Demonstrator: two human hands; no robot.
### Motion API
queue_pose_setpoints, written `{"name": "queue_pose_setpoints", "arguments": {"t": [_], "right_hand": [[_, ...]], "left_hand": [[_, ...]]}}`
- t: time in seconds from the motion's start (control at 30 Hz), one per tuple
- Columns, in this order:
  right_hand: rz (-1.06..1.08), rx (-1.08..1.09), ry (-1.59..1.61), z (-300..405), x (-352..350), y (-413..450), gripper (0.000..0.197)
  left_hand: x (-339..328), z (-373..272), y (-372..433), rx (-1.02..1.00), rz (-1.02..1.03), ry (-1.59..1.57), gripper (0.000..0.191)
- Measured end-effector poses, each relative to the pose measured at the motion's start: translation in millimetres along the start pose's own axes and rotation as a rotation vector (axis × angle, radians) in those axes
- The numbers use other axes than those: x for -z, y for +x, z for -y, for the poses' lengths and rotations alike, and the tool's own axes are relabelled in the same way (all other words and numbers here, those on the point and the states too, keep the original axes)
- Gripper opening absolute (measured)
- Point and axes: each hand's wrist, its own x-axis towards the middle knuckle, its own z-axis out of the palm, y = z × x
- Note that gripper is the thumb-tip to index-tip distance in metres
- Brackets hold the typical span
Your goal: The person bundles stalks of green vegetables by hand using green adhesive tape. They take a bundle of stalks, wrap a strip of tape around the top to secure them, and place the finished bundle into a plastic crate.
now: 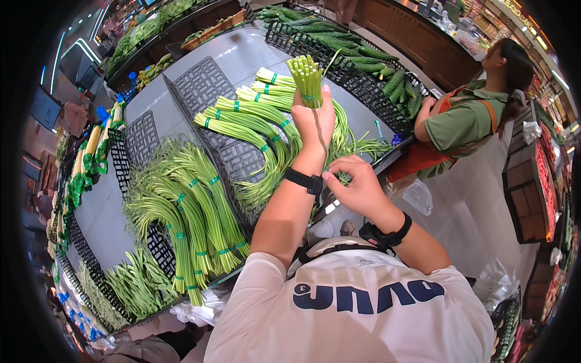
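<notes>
My left hand (313,115) grips a bunch of garlic scapes (305,75), its cut ends pointing up and a green band around it. A single thin stem hangs down across my left wrist. Close to that wrist, my right hand (352,181) pinches thumb and fingertips together at something small and green, perhaps the stem's end. Banded green bunches (254,131) lie curved on the display beside my left hand. More long, banded bunches (195,218) lie to the left, behind a black divider.
A black crate (308,50) holds cucumbers (333,43) at the far side. At the right stands a person in a green shirt and orange apron (467,122). Green beans (138,283) lie at lower left, and packed corn (93,140) lines the left edge. A plastic bag (417,197) hangs at right.
</notes>
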Motion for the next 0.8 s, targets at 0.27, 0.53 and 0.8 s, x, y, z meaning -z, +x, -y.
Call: {"name": "queue_pose_setpoints", "arguments": {"t": [0.27, 0.53, 0.8], "right_hand": [[-0.119, 0.109, -0.224, 2, 18, 5, 0.01], [-0.135, 0.09, -0.412, 32, 44, 11, 0.011], [-0.036, -0.006, -0.44, 44, 62, 15, 0.025]], "left_hand": [[9, 5, 2, -0.028, 0.004, 0.056, 0.025], [27, 12, 8, 0.033, 0.054, 0.028, 0.025], [51, 14, 10, 0.096, 0.141, -0.002, 0.025]]}}
